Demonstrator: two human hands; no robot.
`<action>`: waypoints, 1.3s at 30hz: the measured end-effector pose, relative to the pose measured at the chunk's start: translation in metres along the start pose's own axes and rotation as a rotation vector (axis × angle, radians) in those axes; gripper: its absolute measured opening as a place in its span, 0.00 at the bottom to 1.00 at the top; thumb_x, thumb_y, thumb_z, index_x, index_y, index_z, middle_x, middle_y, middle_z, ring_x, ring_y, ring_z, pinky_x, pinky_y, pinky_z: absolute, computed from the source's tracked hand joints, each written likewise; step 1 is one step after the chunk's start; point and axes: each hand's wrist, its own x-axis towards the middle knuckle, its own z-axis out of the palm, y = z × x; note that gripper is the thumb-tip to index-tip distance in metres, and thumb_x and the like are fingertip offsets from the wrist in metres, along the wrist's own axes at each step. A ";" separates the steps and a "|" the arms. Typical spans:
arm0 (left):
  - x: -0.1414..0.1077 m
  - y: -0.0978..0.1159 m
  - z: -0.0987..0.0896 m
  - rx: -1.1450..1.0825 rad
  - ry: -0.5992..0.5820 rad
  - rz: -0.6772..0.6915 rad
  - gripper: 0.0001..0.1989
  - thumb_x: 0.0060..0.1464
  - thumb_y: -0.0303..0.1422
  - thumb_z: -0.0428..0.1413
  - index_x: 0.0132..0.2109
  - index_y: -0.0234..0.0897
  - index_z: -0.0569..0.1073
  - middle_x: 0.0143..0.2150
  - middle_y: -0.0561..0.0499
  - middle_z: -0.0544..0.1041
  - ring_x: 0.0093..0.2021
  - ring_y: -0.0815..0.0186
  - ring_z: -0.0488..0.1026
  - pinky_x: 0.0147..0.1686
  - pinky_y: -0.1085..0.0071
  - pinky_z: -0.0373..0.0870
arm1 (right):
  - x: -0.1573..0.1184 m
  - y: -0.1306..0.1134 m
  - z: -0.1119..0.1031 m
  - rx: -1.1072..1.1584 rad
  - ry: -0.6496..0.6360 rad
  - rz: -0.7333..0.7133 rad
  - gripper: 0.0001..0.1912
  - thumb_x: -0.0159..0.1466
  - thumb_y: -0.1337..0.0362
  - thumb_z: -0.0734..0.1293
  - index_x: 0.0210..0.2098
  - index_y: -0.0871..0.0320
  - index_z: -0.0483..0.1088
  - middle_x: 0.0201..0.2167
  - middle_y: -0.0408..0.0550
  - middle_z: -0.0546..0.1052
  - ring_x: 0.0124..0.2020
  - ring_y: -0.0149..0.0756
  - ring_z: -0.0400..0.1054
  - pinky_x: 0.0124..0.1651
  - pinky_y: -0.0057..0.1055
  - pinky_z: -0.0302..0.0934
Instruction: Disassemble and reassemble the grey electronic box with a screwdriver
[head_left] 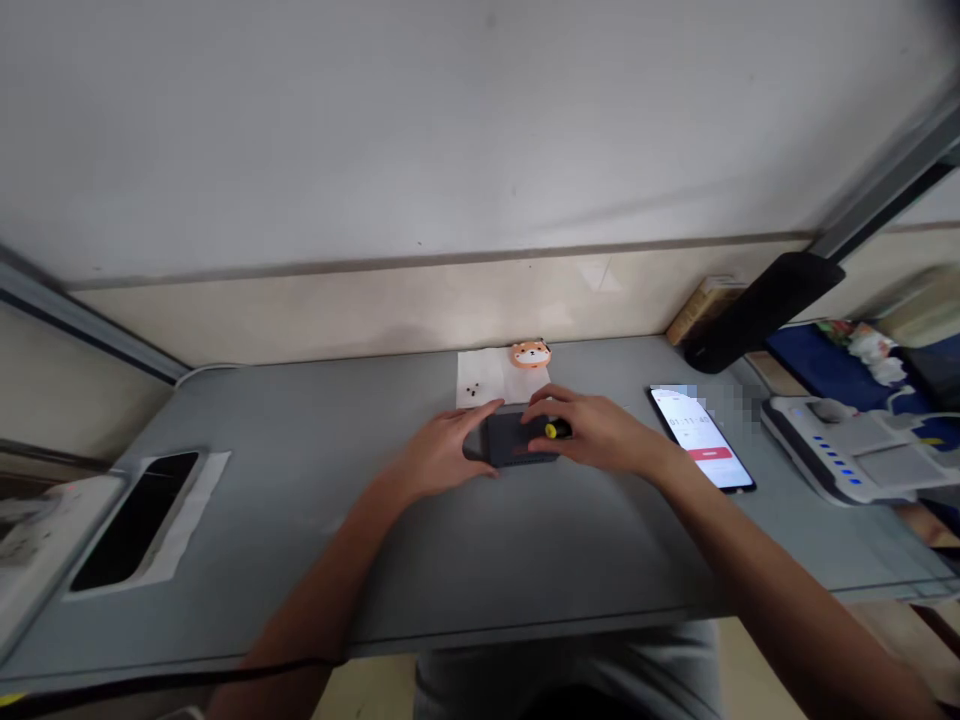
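A flat, dark grey rectangular case (504,438) lies on the desk in front of me. My left hand (442,450) is curved around its left end, thumb at the near edge and fingers at the far edge. Over the right end of the case, my right hand (592,428) grips a short black screwdriver-like tool with a yellow end (556,430). The tool's tip is hidden. Just behind the case is a sheet of white paper (491,365) bearing several tiny dark pieces (472,389), perhaps screws. An orange-and-white animal-faced case (531,354) rests at the paper's far right.
On the right of the grey desk (315,540) lies a phone (701,438) with a lit timer screen. Beyond it are a white power strip (832,455), a black cylinder (761,312) and a book (705,308). A dark-screened phone (139,520) lies at left. A wall (420,310) borders the back.
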 end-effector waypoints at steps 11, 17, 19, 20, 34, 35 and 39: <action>-0.005 0.004 0.004 0.058 0.049 0.138 0.30 0.54 0.39 0.66 0.63 0.45 0.72 0.63 0.45 0.77 0.61 0.51 0.75 0.62 0.54 0.72 | 0.024 0.011 0.029 0.869 0.915 0.492 0.34 0.64 0.28 0.56 0.27 0.53 0.65 0.19 0.39 0.62 0.18 0.30 0.57 0.21 0.30 0.50; -0.006 0.003 0.002 0.094 0.086 0.209 0.27 0.57 0.44 0.63 0.62 0.42 0.74 0.59 0.43 0.80 0.58 0.50 0.78 0.61 0.53 0.74 | 0.029 0.026 0.051 0.774 0.694 0.432 0.30 0.57 0.31 0.65 0.34 0.53 0.69 0.24 0.41 0.71 0.24 0.32 0.62 0.29 0.31 0.59; -0.006 0.002 0.002 0.102 0.108 0.232 0.25 0.59 0.44 0.61 0.61 0.41 0.75 0.58 0.42 0.81 0.57 0.50 0.79 0.60 0.52 0.74 | 0.029 0.029 0.053 0.724 0.634 0.404 0.28 0.58 0.35 0.66 0.37 0.53 0.71 0.29 0.44 0.75 0.26 0.34 0.64 0.32 0.32 0.61; -0.006 0.002 0.002 0.105 0.116 0.240 0.24 0.60 0.44 0.60 0.60 0.40 0.75 0.57 0.42 0.81 0.57 0.50 0.79 0.60 0.52 0.74 | 0.029 0.030 0.053 0.704 0.607 0.397 0.26 0.59 0.37 0.66 0.39 0.53 0.71 0.31 0.45 0.76 0.28 0.35 0.65 0.33 0.33 0.62; -0.001 -0.003 0.002 -0.026 0.159 0.131 0.19 0.70 0.40 0.45 0.54 0.40 0.78 0.49 0.46 0.85 0.49 0.58 0.82 0.52 0.61 0.77 | 0.026 0.032 0.054 0.684 0.555 0.412 0.26 0.61 0.38 0.65 0.41 0.54 0.74 0.31 0.45 0.76 0.28 0.36 0.65 0.33 0.33 0.61; 0.000 -0.002 0.002 -0.047 0.159 0.113 0.20 0.70 0.40 0.45 0.52 0.40 0.79 0.48 0.46 0.85 0.47 0.58 0.82 0.50 0.61 0.77 | 0.026 0.033 0.053 0.693 0.574 0.433 0.28 0.61 0.36 0.65 0.41 0.54 0.74 0.28 0.44 0.75 0.26 0.36 0.64 0.31 0.32 0.60; 0.000 0.001 0.003 -0.116 0.174 0.026 0.21 0.70 0.42 0.43 0.44 0.40 0.79 0.41 0.47 0.84 0.40 0.59 0.81 0.43 0.63 0.77 | 0.024 0.033 0.047 0.799 0.667 0.503 0.29 0.60 0.33 0.64 0.36 0.53 0.73 0.24 0.43 0.73 0.25 0.35 0.63 0.29 0.31 0.58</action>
